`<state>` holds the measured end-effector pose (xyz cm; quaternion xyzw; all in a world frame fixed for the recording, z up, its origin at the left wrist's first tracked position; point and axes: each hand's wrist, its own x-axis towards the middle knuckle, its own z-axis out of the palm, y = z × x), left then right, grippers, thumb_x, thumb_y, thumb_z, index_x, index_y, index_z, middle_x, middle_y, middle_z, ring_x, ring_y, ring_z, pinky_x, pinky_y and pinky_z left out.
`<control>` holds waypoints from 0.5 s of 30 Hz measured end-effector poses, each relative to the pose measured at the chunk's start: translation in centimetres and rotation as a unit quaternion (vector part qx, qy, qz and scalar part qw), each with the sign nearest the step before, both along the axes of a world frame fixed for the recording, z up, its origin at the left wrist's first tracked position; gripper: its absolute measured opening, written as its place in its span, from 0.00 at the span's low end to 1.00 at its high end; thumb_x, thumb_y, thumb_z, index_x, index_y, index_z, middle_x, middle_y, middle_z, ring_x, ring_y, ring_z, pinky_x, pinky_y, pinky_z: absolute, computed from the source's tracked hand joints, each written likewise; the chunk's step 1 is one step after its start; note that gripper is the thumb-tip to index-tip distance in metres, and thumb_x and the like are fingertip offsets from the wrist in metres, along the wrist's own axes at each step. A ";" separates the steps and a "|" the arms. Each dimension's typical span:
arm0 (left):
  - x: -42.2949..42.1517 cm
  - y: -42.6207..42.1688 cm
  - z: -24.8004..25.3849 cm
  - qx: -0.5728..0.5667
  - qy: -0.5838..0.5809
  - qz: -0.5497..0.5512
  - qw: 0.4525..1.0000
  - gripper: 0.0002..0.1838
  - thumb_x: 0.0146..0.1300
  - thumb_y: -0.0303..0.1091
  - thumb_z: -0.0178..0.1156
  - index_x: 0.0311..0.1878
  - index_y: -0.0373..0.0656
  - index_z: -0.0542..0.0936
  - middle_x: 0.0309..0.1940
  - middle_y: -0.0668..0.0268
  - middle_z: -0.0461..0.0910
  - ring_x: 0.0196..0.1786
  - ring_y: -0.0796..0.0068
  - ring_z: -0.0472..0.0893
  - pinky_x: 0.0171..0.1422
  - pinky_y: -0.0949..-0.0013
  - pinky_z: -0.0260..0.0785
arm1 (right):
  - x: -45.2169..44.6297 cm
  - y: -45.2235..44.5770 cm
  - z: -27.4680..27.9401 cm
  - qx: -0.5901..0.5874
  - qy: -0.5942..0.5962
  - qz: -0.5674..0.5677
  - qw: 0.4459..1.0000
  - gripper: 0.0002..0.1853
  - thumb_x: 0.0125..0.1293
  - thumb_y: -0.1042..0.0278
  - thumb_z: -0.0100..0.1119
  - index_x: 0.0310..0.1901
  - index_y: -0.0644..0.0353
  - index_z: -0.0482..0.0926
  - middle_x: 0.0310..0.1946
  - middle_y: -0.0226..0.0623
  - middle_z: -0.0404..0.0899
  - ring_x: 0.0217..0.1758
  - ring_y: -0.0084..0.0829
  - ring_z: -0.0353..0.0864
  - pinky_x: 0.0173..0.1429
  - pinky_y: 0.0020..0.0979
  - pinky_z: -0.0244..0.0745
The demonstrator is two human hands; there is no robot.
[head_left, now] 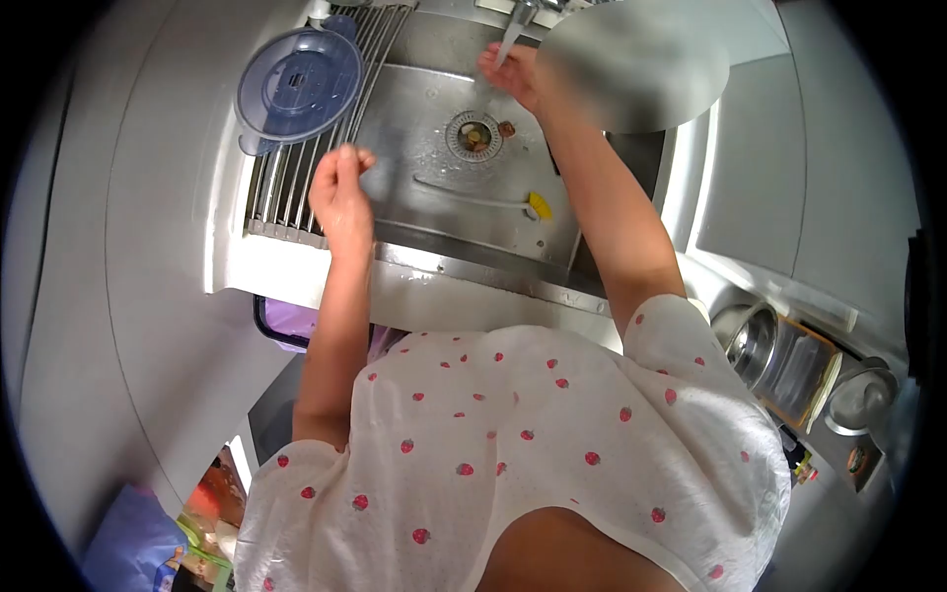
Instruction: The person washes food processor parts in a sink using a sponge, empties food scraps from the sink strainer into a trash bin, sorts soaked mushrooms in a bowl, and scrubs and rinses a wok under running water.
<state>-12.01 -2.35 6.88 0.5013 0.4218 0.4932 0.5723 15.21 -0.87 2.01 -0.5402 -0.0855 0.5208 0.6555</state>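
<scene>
My right hand [511,75] is under the water running from the faucet [520,20], its fingers apart and nothing in them. My left hand [342,202], wet and with its fingers curled in, hovers over the right edge of the roll-up drying rack [288,197]; I see nothing in it. Below both hands is the steel sink [414,118]. Its drain strainer [474,136] holds food scraps. A long-handled dish brush [483,201] with yellow bristles lies on the sink floor.
A bluish transparent lid [301,85] rests on the drying rack. A large blurred round shape [641,64] covers the sink's far right corner, close to my right wrist. Metal bowls [747,340] and a clear container [797,373] stand at the right.
</scene>
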 end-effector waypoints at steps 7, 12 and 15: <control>8.9 5.1 -2.0 -0.185 0.009 -0.144 0.972 0.13 0.64 0.31 0.45 0.46 0.34 0.73 0.36 0.60 0.77 0.37 0.73 0.76 0.44 0.72 0.69 | -0.3 -2.4 3.2 0.036 0.023 0.232 0.972 0.12 0.58 0.68 0.53 0.40 0.68 0.75 0.32 0.41 0.78 0.33 0.30 0.79 0.39 0.27 0.74; 16.2 7.1 -3.3 -0.271 0.004 -0.193 0.943 0.12 0.63 0.31 0.45 0.46 0.34 0.71 0.36 0.58 0.76 0.38 0.70 0.77 0.42 0.70 0.72 | 0.2 -5.5 1.1 -0.107 -0.226 0.163 0.954 0.12 0.60 0.67 0.51 0.41 0.64 0.76 0.34 0.37 0.79 0.35 0.26 0.79 0.35 0.24 0.71; 18.8 7.0 -4.1 -0.310 -0.050 -0.207 0.927 0.11 0.64 0.32 0.45 0.43 0.34 0.71 0.28 0.60 0.75 0.29 0.72 0.75 0.32 0.73 0.71 | 0.2 -5.4 -0.7 -0.125 -0.230 0.084 0.961 0.11 0.60 0.66 0.50 0.39 0.63 0.77 0.32 0.34 0.79 0.35 0.24 0.78 0.33 0.23 0.69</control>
